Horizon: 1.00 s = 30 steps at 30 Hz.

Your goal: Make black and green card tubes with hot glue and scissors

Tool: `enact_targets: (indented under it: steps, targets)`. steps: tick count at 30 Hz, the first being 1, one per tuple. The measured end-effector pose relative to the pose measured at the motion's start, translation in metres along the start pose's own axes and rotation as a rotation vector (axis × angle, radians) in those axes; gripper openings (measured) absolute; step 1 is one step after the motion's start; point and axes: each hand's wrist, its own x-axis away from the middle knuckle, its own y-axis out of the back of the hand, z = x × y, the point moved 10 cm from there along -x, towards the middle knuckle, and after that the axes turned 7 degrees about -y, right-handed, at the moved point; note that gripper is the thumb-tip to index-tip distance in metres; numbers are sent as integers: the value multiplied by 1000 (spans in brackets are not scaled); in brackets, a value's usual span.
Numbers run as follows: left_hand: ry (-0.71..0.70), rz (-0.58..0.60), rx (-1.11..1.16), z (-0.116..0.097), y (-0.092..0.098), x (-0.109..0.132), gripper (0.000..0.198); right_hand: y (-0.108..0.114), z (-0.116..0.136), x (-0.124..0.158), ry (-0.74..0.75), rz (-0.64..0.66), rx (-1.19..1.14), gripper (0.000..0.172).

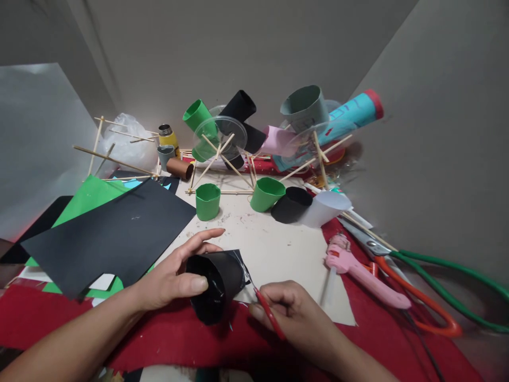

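My left hand [181, 278] is closed round a black paper cup [220, 276], thumb at its open rim and the index finger stretched out behind. The cup lies tilted, mouth toward me, with a squarish black flap at its far end. My right hand [284, 305] grips small red-handled scissors [270, 315]. Their metal blades reach the edge of that flap; whether they are parted is hard to make out. Beyond my hands stand a green paper cup [207, 202], a second green cup [267, 194], a black cup [292, 205] and a white cup [326, 208].
A stick frame carries a clear-disc wheel [220, 139] with paper cups at the back. Black paper [115, 228] overlaps green sheets at left. To the right lie a pink glue gun [360, 270] and large scissors [421, 286] on red cloth [167, 339]. A white board [278, 254] lies between.
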Motion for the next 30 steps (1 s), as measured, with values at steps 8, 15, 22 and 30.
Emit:
enact_targets:
  steps: [8, 15, 22, 30]
  targets:
    - [-5, 38, -116, -7, 2, -1, 91, -1, -6, 0, -7, 35, -14, 59]
    - [39, 139, -190, -12, -7, 4, 93, -7, 4, 3, 31, 75, 45, 46]
    - [21, 164, -190, -14, -9, 4, 89, -10, 11, 7, 68, 124, 40, 39]
    - [-11, 110, -195, -15, -3, 2, 89, -4, 11, 5, 89, 76, 79, 44]
